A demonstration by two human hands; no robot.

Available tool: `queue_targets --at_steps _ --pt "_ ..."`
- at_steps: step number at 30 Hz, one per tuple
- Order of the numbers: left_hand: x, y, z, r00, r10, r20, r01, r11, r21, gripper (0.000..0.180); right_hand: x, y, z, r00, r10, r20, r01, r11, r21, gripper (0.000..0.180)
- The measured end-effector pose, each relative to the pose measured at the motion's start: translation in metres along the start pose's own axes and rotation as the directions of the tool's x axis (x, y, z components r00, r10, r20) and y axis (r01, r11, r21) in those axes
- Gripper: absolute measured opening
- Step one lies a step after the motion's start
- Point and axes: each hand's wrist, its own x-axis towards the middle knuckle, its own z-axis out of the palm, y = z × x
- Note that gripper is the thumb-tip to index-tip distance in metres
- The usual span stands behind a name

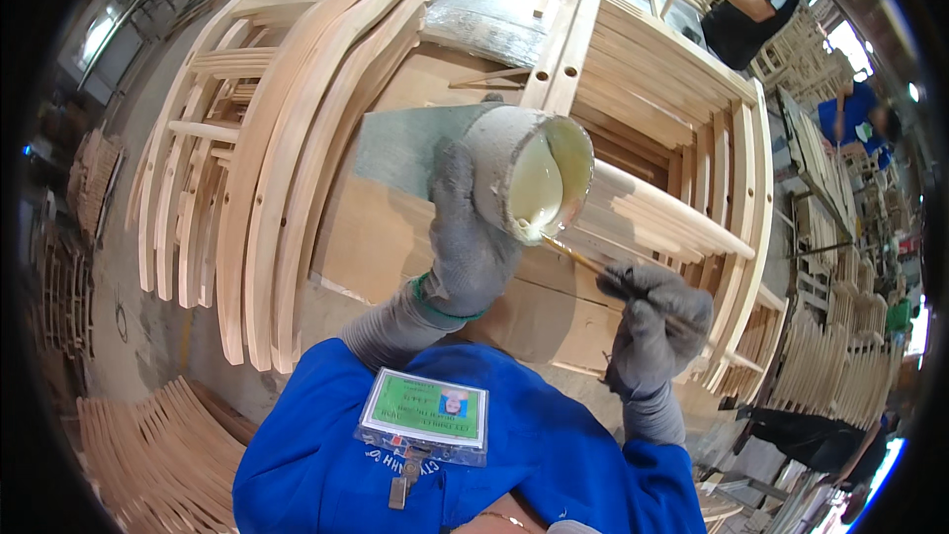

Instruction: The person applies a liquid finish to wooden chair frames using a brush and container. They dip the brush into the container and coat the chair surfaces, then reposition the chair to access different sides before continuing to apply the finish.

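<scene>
Badge (423, 414): green-and-white card in a clear sleeve, clipped to the chest of a blue work shirt (554, 455), closest to the camera.
Left hand (465, 237): grey knit glove, fingers wrapped fully around a crusted, pale cup, held tilted with its mouth toward the camera.
Cup (529, 183): raised above the bench, partly filled with creamy white liquid, likely glue.
Right hand (652, 321): grey glove, closed in a pinch on a thin wooden stick.
Stick (583, 257): slanting up and left, tip touching the lower rim of the cup.
Bench (415, 227): plywood top below both hands.
Slats (662, 208): pale straight pieces stacked just behind the cup.
Chair frames (287, 158): curved, unfinished wood, stacked to the left.
Others: a person in black (751, 10) at the far side, top right.
</scene>
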Motion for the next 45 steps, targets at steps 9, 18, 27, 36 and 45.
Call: queue_targets --at_steps 9,18,27,36,45 --pt "0.002 0.002 -0.077 0.963 0.255 -0.084 -0.198 0.887 0.418 0.050 0.103 0.017 0.022 0.978 0.137 -0.155 -0.191 0.889 -0.416 0.014" --pt "0.019 0.043 -0.089 0.948 0.055 -0.315 -0.040 0.998 0.052 0.048 0.255 0.122 -0.034 0.923 0.384 0.014 -0.290 0.719 -0.631 0.022" --pt "0.025 0.058 -0.100 0.926 0.022 -0.378 -0.032 0.999 -0.021 0.047 0.251 0.144 -0.027 0.928 0.362 0.088 -0.162 0.604 -0.780 0.019" --pt "0.027 0.059 -0.097 0.933 -0.003 -0.361 -0.024 0.997 -0.071 0.048 0.239 0.140 -0.025 0.942 0.315 0.121 -0.112 0.629 -0.769 0.018" --pt "0.026 0.053 -0.083 0.961 -0.031 -0.274 0.004 0.995 -0.099 0.048 0.232 0.142 -0.034 0.959 0.268 0.095 -0.137 0.727 -0.673 0.016"
